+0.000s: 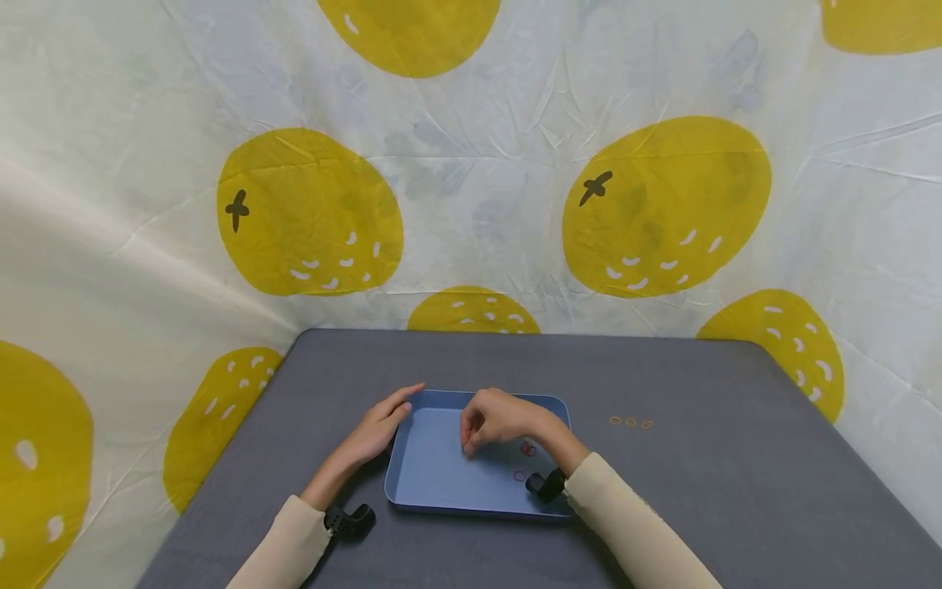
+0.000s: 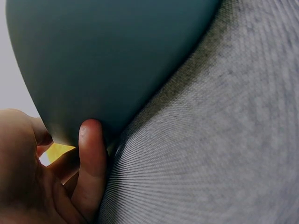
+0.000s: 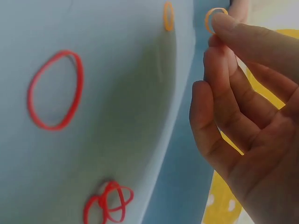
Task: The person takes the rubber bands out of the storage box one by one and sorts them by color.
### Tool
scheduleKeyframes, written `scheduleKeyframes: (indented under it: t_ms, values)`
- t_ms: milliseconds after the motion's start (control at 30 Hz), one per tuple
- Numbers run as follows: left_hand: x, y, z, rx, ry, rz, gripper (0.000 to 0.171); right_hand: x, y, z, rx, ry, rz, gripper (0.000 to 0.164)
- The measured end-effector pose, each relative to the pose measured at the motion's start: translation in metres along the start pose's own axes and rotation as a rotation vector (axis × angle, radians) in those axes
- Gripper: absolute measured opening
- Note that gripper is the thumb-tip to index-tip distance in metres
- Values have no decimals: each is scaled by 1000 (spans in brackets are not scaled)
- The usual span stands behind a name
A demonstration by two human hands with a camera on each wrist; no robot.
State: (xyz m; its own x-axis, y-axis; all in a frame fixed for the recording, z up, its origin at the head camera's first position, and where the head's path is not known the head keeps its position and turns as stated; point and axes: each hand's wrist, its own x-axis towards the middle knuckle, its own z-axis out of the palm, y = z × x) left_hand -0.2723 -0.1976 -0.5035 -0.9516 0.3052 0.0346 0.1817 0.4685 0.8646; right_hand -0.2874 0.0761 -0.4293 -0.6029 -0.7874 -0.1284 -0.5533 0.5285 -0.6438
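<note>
My right hand (image 1: 500,415) is over the blue tray (image 1: 434,483), pinching a small orange rubber band (image 3: 207,21) between thumb and fingertip. The other fingers are bent below it in the right wrist view. Another orange rubber band (image 3: 168,17) appears against the tray surface beside the fingertips. A single red rubber band (image 3: 55,90) lies in the tray, and a small tangle of red rubber bands (image 3: 110,200) is farther along. At the tray's far left corner, my left hand (image 1: 377,429) holds the edge, one finger (image 2: 91,154) against the outer wall.
The tray rests on a grey cloth-covered table (image 1: 331,360). Right of it, three orange rubber bands (image 1: 630,422) lie in a row. A white curtain (image 1: 478,204) with yellow fruit prints hangs behind and along the sides.
</note>
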Motion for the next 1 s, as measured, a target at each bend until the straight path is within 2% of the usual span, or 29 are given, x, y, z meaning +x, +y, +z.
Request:
scheduleKeyframes:
  t_ms: [367, 700, 867, 1000]
  values:
    - [-1, -2, 0, 15, -1, 30, 44, -9, 0, -13, 9, 7, 10, 10]
    - [-2, -1, -1, -3, -5, 7, 44, -24, -1, -26, 32, 62, -4, 10]
    - [-1, -1, -1, 1, -8, 45, 44, -35, 2, -32, 48, 76, -10, 8]
    - [-6, 12, 0, -13, 2, 59, 45, -44, 4, -38, 65, 89, -8, 5]
